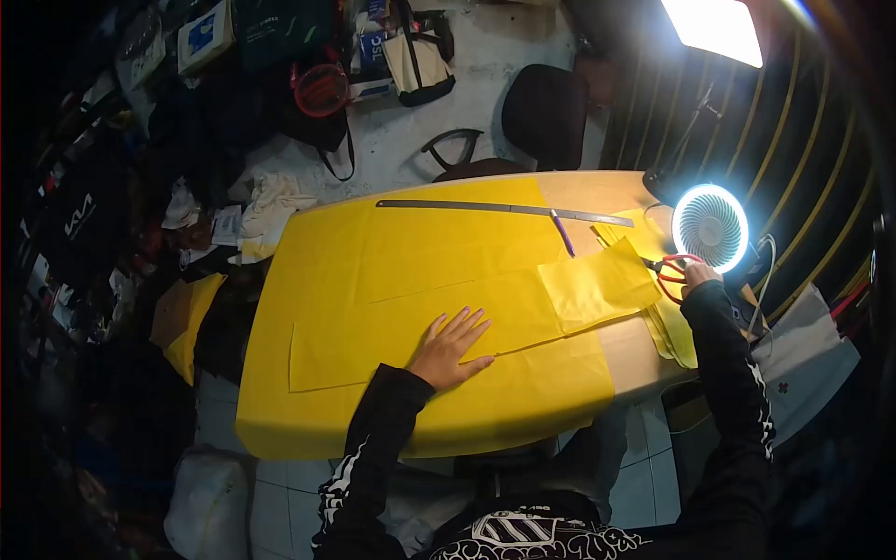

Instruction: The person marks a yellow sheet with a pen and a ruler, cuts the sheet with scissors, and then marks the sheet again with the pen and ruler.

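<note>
My left hand (452, 353) lies flat with fingers spread on a long piece of yellow fabric (411, 327), which rests on a larger yellow sheet (327, 252). At the table's right end, my right hand (698, 274) is closed around the red handles of a pair of scissors (670, 270). The scissors' tips are close to the corner of a smaller yellow piece (597, 285) on top of the long one. Beyond it lie a purple pen (564, 235) and a long metal ruler (504, 208).
A lit round fan (710, 229) stands at the right end of the wooden table (630, 359), with more yellow pieces (674, 331) near it. A bright lamp panel (717, 28) hangs above. Behind the table is a dark chair (546, 117). Bags and clothes crowd the left side.
</note>
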A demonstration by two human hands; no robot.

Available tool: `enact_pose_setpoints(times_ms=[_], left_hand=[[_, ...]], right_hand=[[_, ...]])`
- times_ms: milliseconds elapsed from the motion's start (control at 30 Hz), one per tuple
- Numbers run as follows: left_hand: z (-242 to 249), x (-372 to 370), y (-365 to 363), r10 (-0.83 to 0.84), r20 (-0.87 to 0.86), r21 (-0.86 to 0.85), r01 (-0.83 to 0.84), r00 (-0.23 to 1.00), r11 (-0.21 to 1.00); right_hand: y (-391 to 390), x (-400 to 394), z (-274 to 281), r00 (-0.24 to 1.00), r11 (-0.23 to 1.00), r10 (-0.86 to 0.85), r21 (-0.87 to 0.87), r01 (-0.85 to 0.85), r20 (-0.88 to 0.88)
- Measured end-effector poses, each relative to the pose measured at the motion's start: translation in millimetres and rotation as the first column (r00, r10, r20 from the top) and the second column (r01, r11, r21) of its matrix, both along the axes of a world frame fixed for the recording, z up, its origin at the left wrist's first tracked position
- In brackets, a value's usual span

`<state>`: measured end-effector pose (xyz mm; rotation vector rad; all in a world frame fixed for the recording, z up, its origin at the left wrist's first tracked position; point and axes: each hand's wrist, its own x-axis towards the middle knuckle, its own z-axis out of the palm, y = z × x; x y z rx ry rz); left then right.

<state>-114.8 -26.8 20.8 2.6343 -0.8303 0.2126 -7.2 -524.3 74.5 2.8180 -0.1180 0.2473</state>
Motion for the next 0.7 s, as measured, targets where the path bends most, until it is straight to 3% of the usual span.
enact_pose_setpoints(times_ms=[67, 167, 300, 367, 400, 433, 500, 533, 600, 633, 700], left_hand=[[3.3, -1.5, -0.3, -0.003, 0.015, -0.061, 0.004, 1.0, 0.998], [4.9, -3.7, 1.2, -0.021, 0.071, -0.129, 0.03, 0.997, 0.991], [14.3, -12.8, 0.7, -0.006, 0.112, -0.176, 0.026, 0.994, 0.984], [15.1, -19.3, -1.9, -0.003, 0.149, -0.128, 0.022, 0.989, 0.992], [15.2, -23.4, -5.1, 0.022, 0.193, -0.106, -0.001, 0.981, 0.994], [13.2, -25.7, -7.1, 0.027, 0.232, -0.079, -0.009, 0.972, 0.997], [10.6, -28.3, -10.6, 0.037, 0.318, -0.026, -0.03, 0.947, 0.999], [10.9, -30.9, -12.7, 0.049, 0.334, -0.027, -0.042, 0.941, 0.999], [13.6, -41.6, -18.8, 0.069, 0.356, -0.025, -0.064, 0.932, 0.998], [14.0, -48.8, -21.9, 0.079, 0.34, -0.032, -0.073, 0.937, 0.997], [16.0, -62.5, -27.9, 0.099, 0.31, -0.039, -0.091, 0.945, 0.995]], right_hand=[[-0.7, -17.7, 4.3, 0.975, 0.998, 0.034, -0.067, -0.02, 0.219], [8.8, -53.6, 29.5, 0.944, 0.997, -0.059, 0.057, 0.043, 0.325], [14.9, -106.3, 46.2, 0.898, 0.923, -0.004, 0.348, -0.166, 0.44], [33.9, -137.7, 50.8, 0.955, 0.722, -0.034, 0.668, -0.179, 0.293], [32.3, -152.3, 36.9, 0.992, 0.337, 0.012, 0.934, -0.121, 0.125], [30.7, -167.0, 21.9, 0.992, -0.107, 0.129, 0.994, 0.019, -0.005], [69.2, -193.0, 3.7, 0.941, -0.197, 0.294, 0.974, -0.11, 0.166], [85.0, -206.8, -21.7, 0.946, -0.29, 0.257, 0.949, -0.121, 0.199], [103.9, -239.9, -88.5, 0.915, -0.493, 0.365, 0.869, 0.034, 0.171], [110.5, -255.0, -110.0, 0.85, -0.572, 0.508, 0.793, 0.212, 0.139], [173.9, -280.3, -72.9, 0.818, -0.728, 0.554, 0.567, 0.385, 0.157]])
